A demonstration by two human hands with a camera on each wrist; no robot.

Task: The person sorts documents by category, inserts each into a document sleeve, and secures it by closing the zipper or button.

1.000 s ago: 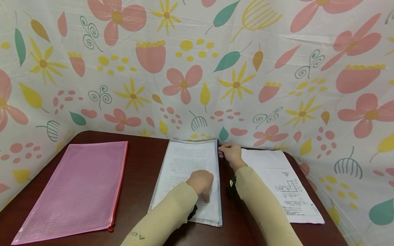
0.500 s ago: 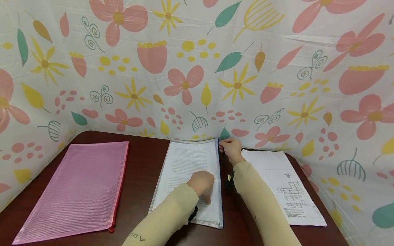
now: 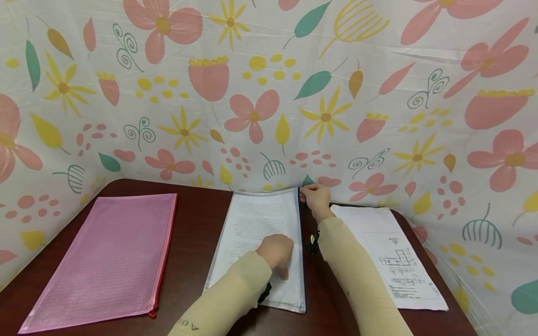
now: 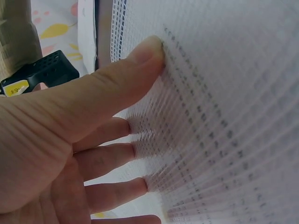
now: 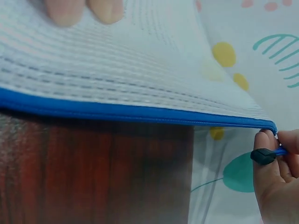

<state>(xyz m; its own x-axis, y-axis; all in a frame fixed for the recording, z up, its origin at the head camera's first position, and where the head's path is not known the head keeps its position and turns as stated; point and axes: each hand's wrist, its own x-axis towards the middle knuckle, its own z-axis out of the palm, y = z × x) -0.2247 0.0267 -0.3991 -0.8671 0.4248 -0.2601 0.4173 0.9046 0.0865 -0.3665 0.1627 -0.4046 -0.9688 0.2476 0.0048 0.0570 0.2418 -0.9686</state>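
A clear mesh zipper pouch (image 3: 256,219) with printed paper inside lies on the table in front of me. Its blue zipper (image 5: 117,112) runs along the right edge. My left hand (image 3: 275,254) presses on the pouch's lower right part; in the left wrist view, the thumb (image 4: 140,53) and spread fingers touch the mesh without curling round it. At the far right corner, my right hand (image 3: 317,200) pinches the zipper's end, where a dark-tipped zipper pull (image 5: 264,156) shows against the fingers. The zipper looks closed along the stretch in view.
A pink mesh zipper pouch (image 3: 109,256) with a red zipper lies at the left. Sheets of paper with printed drawings (image 3: 391,261) lie at the right, partly behind my right sleeve. A flower-patterned curtain (image 3: 252,102) rises behind the dark table (image 3: 191,233).
My right hand has slid a little farther back along the zipper edge to the pouch's far corner. The left hand has stayed in place. The head view has shifted slightly.
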